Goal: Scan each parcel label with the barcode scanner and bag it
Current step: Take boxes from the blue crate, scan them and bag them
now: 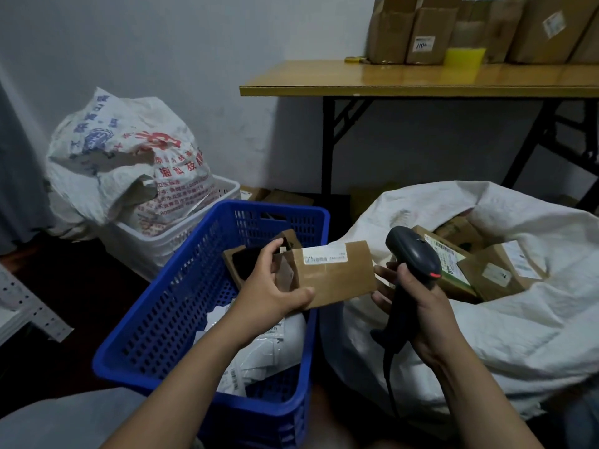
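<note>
1. Left hand [272, 286]: clenched on the cardboard parcel [337, 280] at its 9 o'clock end. My thumb lies along the near face and my fingers curl over the far edge.
2. Parcel position: held in the air near frame centre, over the 3 o'clock rim of the blue crate [155, 319], between the crate and the white sack [486, 335]. Its long axis runs roughly 9 to 3, with the 3 o'clock end tilted slightly up.
3. Label [325, 255]: a white strip along the parcel's 12 o'clock edge, facing me. The print is too small to read.
4. Right hand [418, 306]: wrapped round the handle of the barcode scanner [413, 254], at 3 o'clock of the parcel. The scanner head stands at 12 o'clock of my fist, and a red spot shows at the head's 4 o'clock side. The cable [389, 384] hangs toward 6 o'clock.
5. My right fingertips [381, 272] reach toward the parcel's 3 o'clock edge. I cannot tell whether they touch it or stop just short.
6. Crate contents: white mailer bags [269, 351] lie at 6 o'clock of the parcel.
7. Sack: the mouth is open at 3 o'clock of the scanner, with several labelled boxes [499, 273] inside.
8. Surroundings: a printed sack [123, 157] sits in a white basket [223, 192] at 10 o'clock of the frame. A wooden table [389, 82] at 1 o'clock carries cardboard cartons [428, 30].
</note>
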